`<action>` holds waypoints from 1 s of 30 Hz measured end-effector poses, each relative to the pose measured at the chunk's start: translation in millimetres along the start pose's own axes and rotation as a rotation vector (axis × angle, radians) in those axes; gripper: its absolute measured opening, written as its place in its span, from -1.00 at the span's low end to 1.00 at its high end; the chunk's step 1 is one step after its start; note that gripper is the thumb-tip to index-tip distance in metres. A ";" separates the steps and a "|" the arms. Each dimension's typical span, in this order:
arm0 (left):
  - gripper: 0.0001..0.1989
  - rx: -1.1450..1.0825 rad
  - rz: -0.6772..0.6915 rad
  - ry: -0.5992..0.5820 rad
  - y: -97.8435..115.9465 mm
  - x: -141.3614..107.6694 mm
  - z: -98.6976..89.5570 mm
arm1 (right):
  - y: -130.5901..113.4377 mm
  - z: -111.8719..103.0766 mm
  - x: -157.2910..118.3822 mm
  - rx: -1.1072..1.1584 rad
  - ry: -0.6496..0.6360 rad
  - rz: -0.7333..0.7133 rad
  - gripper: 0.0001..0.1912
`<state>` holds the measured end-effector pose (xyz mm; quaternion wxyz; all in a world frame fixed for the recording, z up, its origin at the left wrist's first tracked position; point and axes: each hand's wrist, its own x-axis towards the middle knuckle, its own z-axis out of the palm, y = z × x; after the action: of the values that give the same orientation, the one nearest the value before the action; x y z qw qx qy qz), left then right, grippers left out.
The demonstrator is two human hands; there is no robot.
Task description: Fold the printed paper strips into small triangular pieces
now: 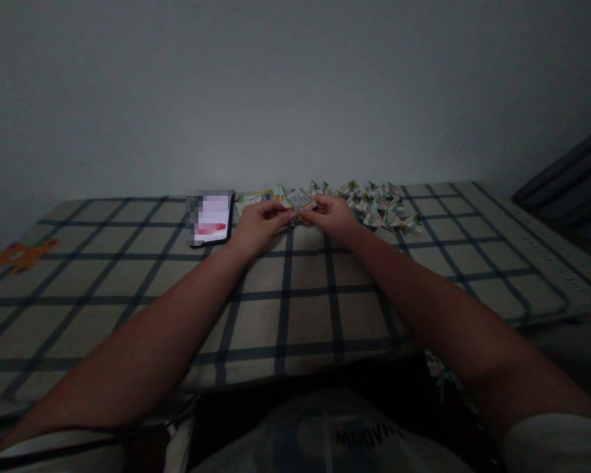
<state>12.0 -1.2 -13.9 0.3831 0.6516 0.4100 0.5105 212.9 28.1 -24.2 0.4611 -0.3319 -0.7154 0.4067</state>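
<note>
A printed wrapper [300,198] was held.
Left grip [257,225] and right grip [335,213] both pinched its edges; folded pieces [391,219] lay nearby.

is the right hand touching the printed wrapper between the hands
Touching: the head view shows the right hand with its fingers gripping the edge of the printed wrapper.

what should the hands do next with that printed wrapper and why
Probably press another fold into the printed wrapper: the left hand and right hand both hold it, and its visible face looks flat, while the pieces to the right show pointed folds.
</note>
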 end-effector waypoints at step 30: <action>-0.73 0.048 0.011 -0.022 2.0 -0.5 -3.6 | -8.1 -1.6 -2.4 0.014 -0.014 0.047 -0.59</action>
<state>8.7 -2.1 -11.5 0.3690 0.6685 0.4142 0.4953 214.4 22.9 -17.5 0.4486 -0.3423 -0.7080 0.4247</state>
